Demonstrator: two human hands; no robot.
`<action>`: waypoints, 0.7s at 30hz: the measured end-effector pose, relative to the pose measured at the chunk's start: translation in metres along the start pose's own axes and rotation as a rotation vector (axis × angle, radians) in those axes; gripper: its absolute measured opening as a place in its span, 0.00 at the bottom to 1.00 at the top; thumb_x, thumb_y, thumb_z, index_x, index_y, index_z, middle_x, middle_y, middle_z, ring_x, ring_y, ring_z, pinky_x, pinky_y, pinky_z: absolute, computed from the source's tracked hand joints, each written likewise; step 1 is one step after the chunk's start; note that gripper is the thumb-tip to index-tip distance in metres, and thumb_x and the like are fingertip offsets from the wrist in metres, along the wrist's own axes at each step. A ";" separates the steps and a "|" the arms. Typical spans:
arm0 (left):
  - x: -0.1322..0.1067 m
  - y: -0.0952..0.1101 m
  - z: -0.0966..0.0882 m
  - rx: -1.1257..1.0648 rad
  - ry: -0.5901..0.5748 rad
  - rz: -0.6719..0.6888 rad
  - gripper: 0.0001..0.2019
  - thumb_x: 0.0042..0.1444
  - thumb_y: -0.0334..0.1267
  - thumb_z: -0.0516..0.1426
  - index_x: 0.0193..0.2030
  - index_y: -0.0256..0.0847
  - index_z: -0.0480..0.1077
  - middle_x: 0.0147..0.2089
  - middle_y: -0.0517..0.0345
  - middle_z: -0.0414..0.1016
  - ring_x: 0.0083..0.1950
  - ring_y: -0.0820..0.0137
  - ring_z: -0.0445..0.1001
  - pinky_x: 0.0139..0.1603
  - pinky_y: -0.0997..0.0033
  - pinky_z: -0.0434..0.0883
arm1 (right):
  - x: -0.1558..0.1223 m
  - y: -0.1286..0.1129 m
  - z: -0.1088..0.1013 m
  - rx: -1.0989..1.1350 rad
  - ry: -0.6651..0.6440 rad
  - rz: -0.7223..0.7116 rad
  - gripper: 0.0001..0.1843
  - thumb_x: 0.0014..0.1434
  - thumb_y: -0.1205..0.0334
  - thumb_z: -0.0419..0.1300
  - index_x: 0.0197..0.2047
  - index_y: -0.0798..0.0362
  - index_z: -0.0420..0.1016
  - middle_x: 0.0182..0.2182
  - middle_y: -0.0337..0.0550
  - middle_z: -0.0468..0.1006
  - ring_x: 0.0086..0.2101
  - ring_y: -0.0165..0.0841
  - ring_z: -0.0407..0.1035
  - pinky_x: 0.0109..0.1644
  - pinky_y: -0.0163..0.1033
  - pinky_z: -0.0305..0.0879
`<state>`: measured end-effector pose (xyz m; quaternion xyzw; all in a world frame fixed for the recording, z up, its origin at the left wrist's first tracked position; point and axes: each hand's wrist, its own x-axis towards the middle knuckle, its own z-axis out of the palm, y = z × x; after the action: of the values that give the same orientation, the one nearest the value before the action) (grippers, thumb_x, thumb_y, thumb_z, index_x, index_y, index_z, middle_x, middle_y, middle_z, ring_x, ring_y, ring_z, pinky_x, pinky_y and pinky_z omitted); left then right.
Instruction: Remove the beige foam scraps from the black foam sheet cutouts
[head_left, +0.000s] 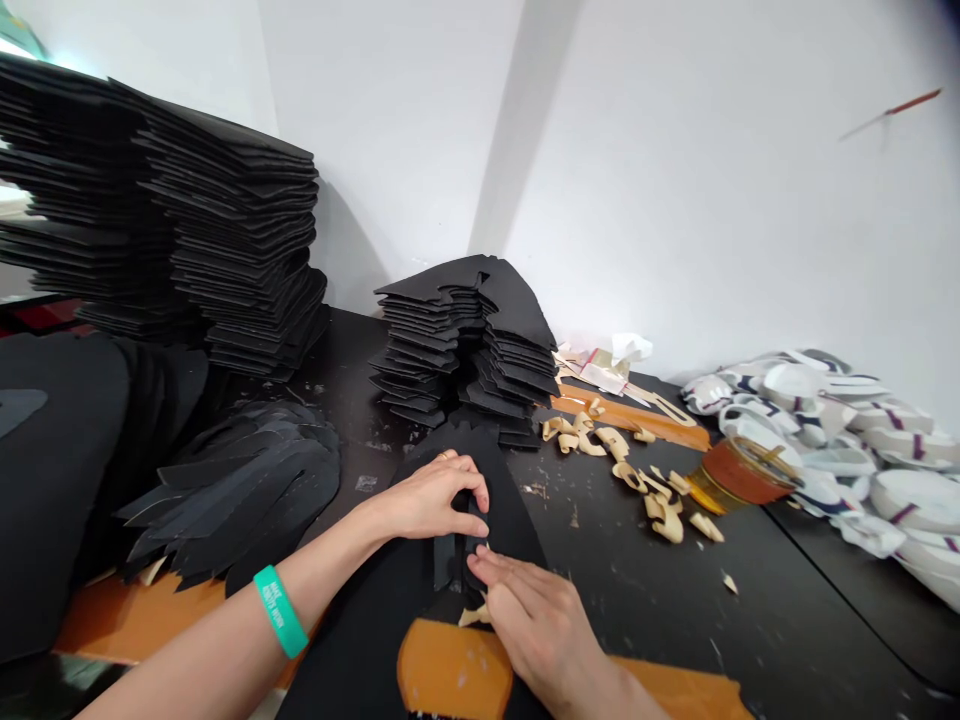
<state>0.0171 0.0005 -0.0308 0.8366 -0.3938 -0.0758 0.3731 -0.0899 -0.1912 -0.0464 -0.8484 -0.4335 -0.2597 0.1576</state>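
My left hand (pixel 427 497), a green wristband (pixel 280 611) on its wrist, curls over a raised flap on the black cut sheet (pixel 510 520), and my right hand (pixel 536 625) pinches that flap from the other side, fingers together. The sheet lies on the dark, scuffed worktop (pixel 675 600), with a stack of black cutouts (pixel 465 350) just ahead, tan scraps (pixel 622 470) to the right, white pieces (pixel 825 440) heaped beyond, and a white wall (pixel 712 200) behind.

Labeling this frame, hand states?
Left hand: curled, holding the black sheet.
Right hand: fingers on the sheet, grip unclear.
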 end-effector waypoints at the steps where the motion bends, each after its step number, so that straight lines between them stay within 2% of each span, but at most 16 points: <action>1: 0.000 0.000 0.000 0.001 0.001 0.003 0.12 0.50 0.47 0.64 0.38 0.44 0.74 0.42 0.59 0.69 0.46 0.67 0.63 0.47 0.71 0.59 | -0.001 0.000 0.000 0.005 -0.005 0.005 0.15 0.60 0.80 0.46 0.38 0.55 0.70 0.42 0.51 0.81 0.45 0.37 0.76 0.51 0.41 0.74; 5: 0.000 -0.001 0.001 0.015 -0.002 0.012 0.15 0.48 0.50 0.65 0.39 0.43 0.73 0.42 0.58 0.68 0.46 0.66 0.63 0.47 0.71 0.60 | -0.003 0.001 0.001 0.028 -0.023 0.011 0.15 0.59 0.80 0.48 0.40 0.56 0.71 0.44 0.51 0.80 0.47 0.38 0.75 0.53 0.41 0.73; 13: 0.000 0.000 0.000 0.027 -0.035 -0.009 0.15 0.47 0.46 0.67 0.39 0.45 0.72 0.43 0.60 0.68 0.47 0.67 0.62 0.47 0.72 0.59 | -0.010 -0.010 -0.004 0.037 0.016 -0.024 0.12 0.61 0.79 0.51 0.41 0.59 0.72 0.45 0.55 0.80 0.48 0.40 0.74 0.54 0.42 0.73; 21: -0.002 0.005 -0.002 0.070 -0.054 -0.013 0.18 0.46 0.48 0.67 0.40 0.45 0.70 0.44 0.59 0.67 0.47 0.66 0.62 0.48 0.71 0.59 | -0.009 -0.012 -0.006 0.052 0.012 -0.005 0.13 0.62 0.77 0.49 0.44 0.59 0.72 0.43 0.53 0.81 0.46 0.39 0.76 0.52 0.40 0.74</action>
<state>0.0138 0.0012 -0.0265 0.8494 -0.4006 -0.0872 0.3324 -0.1060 -0.1927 -0.0457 -0.8413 -0.4414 -0.2537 0.1816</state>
